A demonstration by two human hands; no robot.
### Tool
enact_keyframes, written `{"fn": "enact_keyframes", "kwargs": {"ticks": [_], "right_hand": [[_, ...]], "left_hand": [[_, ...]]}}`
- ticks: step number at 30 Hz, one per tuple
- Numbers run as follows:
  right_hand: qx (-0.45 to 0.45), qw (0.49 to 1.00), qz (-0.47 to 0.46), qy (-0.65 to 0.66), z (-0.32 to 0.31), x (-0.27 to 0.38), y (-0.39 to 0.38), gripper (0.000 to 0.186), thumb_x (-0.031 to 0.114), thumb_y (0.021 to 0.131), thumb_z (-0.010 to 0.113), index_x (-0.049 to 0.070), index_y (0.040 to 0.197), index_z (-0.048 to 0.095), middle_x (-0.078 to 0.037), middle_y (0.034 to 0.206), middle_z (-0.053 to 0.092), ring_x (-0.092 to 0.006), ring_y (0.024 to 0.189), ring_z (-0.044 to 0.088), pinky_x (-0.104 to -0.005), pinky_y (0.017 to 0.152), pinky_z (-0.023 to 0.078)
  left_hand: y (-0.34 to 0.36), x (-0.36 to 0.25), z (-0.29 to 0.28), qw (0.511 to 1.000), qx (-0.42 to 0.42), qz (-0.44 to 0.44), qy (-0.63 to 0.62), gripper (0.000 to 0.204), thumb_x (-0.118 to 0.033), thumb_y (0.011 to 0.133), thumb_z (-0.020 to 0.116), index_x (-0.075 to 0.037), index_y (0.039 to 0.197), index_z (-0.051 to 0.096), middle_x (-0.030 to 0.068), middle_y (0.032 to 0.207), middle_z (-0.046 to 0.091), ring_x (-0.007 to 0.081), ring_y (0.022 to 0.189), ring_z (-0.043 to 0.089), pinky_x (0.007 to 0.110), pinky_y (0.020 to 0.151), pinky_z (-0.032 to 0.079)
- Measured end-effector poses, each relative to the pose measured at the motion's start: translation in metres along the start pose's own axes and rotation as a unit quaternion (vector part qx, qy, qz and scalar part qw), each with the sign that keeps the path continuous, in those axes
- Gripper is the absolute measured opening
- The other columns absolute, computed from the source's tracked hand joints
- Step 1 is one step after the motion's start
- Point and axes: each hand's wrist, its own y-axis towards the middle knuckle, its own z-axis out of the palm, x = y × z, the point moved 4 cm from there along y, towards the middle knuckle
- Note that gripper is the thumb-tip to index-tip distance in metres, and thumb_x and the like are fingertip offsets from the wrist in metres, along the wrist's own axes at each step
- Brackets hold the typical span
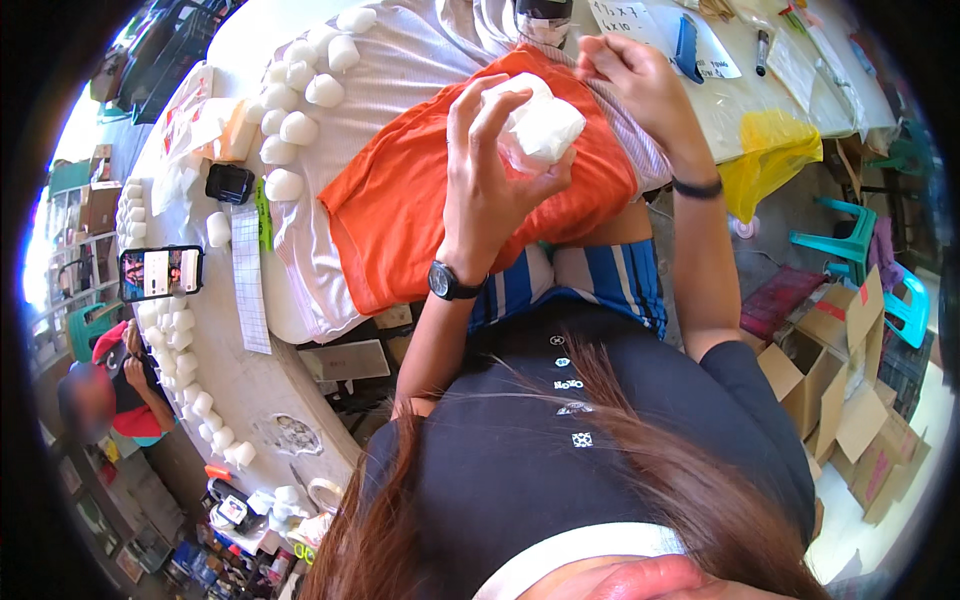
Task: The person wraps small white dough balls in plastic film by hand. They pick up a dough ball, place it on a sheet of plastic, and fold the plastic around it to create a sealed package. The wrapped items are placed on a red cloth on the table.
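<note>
My left hand (487,170) is raised over an orange cloth (385,215), its fingers curled round a white, blocky, wax-like piece (540,120). That piece has a faceted, uneven surface and looks like a candle, though its exact kind is hard to make out. To its right, my right hand (640,85) is lifted with thumb and fingers pinched together, apart from the white piece. Whatever lies in that pinch, if anything, is too small to see. The orange cloth spreads across my lap and the table edge, over a pale striped cloth (400,100).
Several small white candle-like pieces (298,128) line the table's left side. Near them are a phone (160,273), a clear ruler (250,285) and a black tray (229,184). A blue-handled tool (687,48), a marker (762,52) and a yellow bag (770,150) lie right. Cardboard boxes (835,360) stand behind; another person (125,390) sits left.
</note>
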Motion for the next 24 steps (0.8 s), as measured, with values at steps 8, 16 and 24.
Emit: {"fn": "enact_keyframes", "kwargs": {"ticks": [8,16,24], "right_hand": [[-0.011,1.000,-0.012,-0.010,0.024,0.087,-0.072,0.029,0.023,0.103,0.063,-0.002,0.090,0.068,-0.007,0.072,0.063,-0.0101,0.068,0.054,-0.0276,0.066,0.047],[-0.016,0.997,0.037,-0.059,0.030,0.062,-0.076,0.029,0.025,0.102,0.065,-0.003,0.097,0.069,-0.013,0.073,0.062,-0.0148,0.065,0.054,-0.0313,0.064,0.047],[-0.048,0.950,0.074,-0.298,0.038,0.032,-0.086,0.033,0.039,0.100,0.063,0.008,0.093,0.072,-0.016,0.077,0.067,-0.0367,0.071,0.066,-0.0436,0.064,0.050]], "left_hand": [[-0.001,0.002,0.007,0.998,0.019,-0.043,0.033,0.062,-0.021,0.074,0.089,-0.018,0.128,0.060,0.0224,0.142,0.046,0.0446,0.128,0.050,0.054,0.100,0.052],[0.005,0.000,0.004,0.997,0.042,-0.035,0.054,0.059,-0.018,0.070,0.090,-0.023,0.124,0.068,0.0185,0.141,0.047,0.0389,0.125,0.055,0.049,0.097,0.055],[0.007,0.008,-0.003,0.996,0.064,-0.050,0.029,0.069,-0.040,0.066,0.090,-0.021,0.128,0.067,0.0184,0.144,0.043,0.0389,0.127,0.054,0.050,0.098,0.054]]}}
